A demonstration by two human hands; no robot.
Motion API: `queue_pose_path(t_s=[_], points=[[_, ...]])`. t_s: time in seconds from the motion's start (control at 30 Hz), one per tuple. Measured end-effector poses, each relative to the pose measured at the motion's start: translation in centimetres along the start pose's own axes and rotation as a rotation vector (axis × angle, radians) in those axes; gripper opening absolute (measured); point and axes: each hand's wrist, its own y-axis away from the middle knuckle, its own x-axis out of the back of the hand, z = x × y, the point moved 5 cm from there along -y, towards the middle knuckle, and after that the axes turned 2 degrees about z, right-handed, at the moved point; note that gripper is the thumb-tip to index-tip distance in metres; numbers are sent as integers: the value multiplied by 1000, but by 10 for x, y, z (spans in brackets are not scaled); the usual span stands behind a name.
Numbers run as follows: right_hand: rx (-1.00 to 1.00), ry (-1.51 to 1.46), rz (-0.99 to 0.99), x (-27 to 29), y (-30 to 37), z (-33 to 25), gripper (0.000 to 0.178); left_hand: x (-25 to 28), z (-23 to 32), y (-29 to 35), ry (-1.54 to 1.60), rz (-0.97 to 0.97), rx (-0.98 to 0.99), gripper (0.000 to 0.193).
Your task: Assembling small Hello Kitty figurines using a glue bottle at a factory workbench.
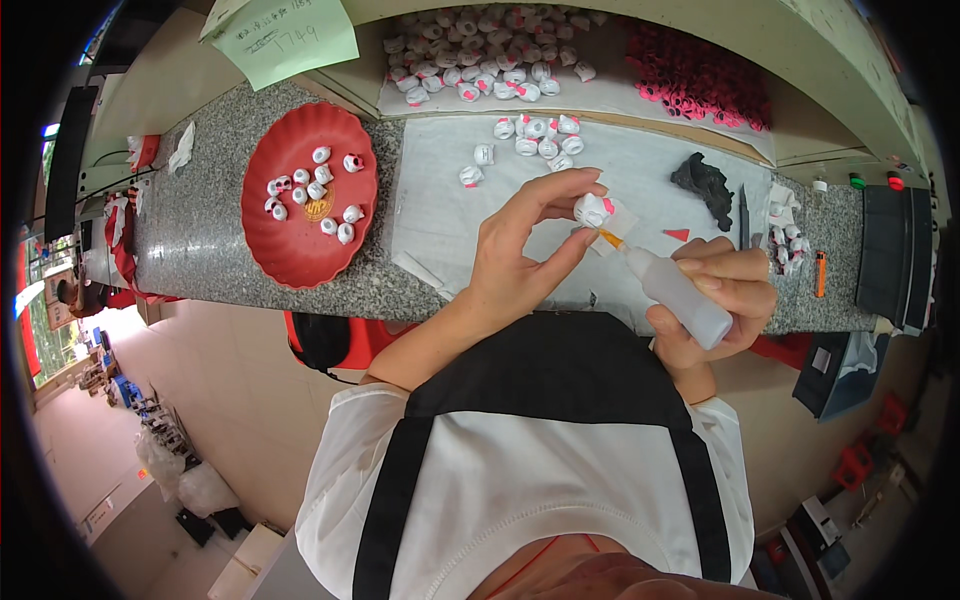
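Note:
Between the thumb and fingers of my left hand point(525, 240) is a small white figurine head point(592, 209) with a pink bow. My right hand point(728, 295) grips a translucent white squeeze bottle point(680, 298), tilted so its orange nozzle point(611, 239) points up and left. The nozzle's tip is at the head's lower edge; whether it touches I cannot tell. Both hands are over a white sheet point(440, 215) on the counter. Several more white heads point(540, 135) stand on the sheet beyond my left hand.
A red scalloped plate point(262, 235) with several small white pieces lies at the left. White heads point(470, 50) and pink pieces point(695, 80) fill the back shelf. To the right are a black cloth point(704, 188), a dark pointed tool point(744, 217), a small red triangle point(677, 235) and an orange lighter point(820, 273).

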Motion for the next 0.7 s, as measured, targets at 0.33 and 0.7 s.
queue_pose_path(t_s=[0.33,0.7], points=[[4,45,55,5,-2,0,37,0,-3,-1,130,20,60,44],[-701,-8,46,41,0,110,26,40,-19,-7,396,289,157,33]])
